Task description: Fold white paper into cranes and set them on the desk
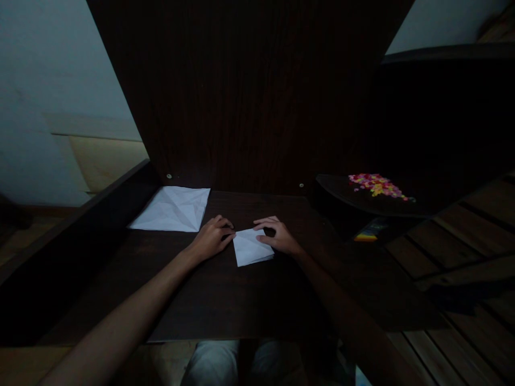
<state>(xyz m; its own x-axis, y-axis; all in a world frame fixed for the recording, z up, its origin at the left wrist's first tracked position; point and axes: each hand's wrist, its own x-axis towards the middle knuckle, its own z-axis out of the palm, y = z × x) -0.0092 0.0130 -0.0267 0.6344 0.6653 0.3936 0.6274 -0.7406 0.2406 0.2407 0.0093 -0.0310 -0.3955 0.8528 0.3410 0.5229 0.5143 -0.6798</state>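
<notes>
A small white square of folded paper [250, 251] lies on the dark wooden desk, its layers showing along the near right edge. At its upper left corner, my left hand [214, 236] has the thumb and forefinger closed together on the paper, the other fingers bent. My right hand [278, 235] curves over the upper right side. Its thumb presses on top of the square, the forefinger bends to the far edge, and the other fingers reach out beyond. Farther left on the desk lies a larger white creased sheet [171, 209], apart from both hands.
A dark upright panel [249, 107] closes the back of the desk [237, 305], and a low side board [80, 230] runs along the left. At right, a raised curved shelf [338, 190] bears a heap of small colourful pieces [378, 185]. A slatted wooden surface [462, 236] lies beyond it.
</notes>
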